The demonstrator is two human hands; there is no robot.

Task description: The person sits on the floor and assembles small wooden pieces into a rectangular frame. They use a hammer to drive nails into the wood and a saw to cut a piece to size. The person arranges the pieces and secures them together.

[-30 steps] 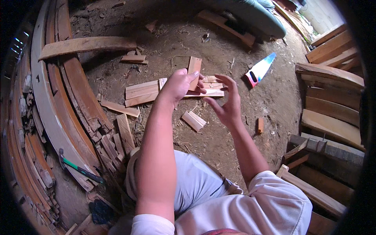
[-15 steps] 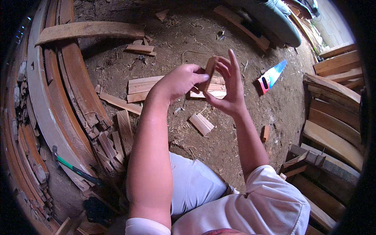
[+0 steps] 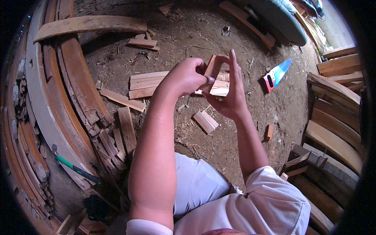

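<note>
Above the dirt floor, my left hand [image 3: 187, 78] pinches a small flat wooden block [image 3: 212, 71] along its left side, thumb in front. My right hand [image 3: 234, 92] spans the same block from the right. Its thumb is by the lower end and bent fingers are at the upper end, while one finger points up, off the wood. Beneath the hands lie pale wooden boards [image 3: 145, 85], partly covered by my left hand and the block. Closer to me, a short light wood offcut [image 3: 206, 122] rests on the floor.
To the right lies a handsaw [image 3: 277, 75] with a red-and-blue look, near a small wood piece [image 3: 270, 132]. Long planks [image 3: 80, 74] and a green-handled hammer [image 3: 76, 169] are at left. Stacked timber [image 3: 333, 139] lines the right side. Another person's leg [image 3: 280, 21] shows at the top.
The block has turned slightly between my hands, showing more of its broad face. Both hands stay on it. The whole view has shifted a little.
</note>
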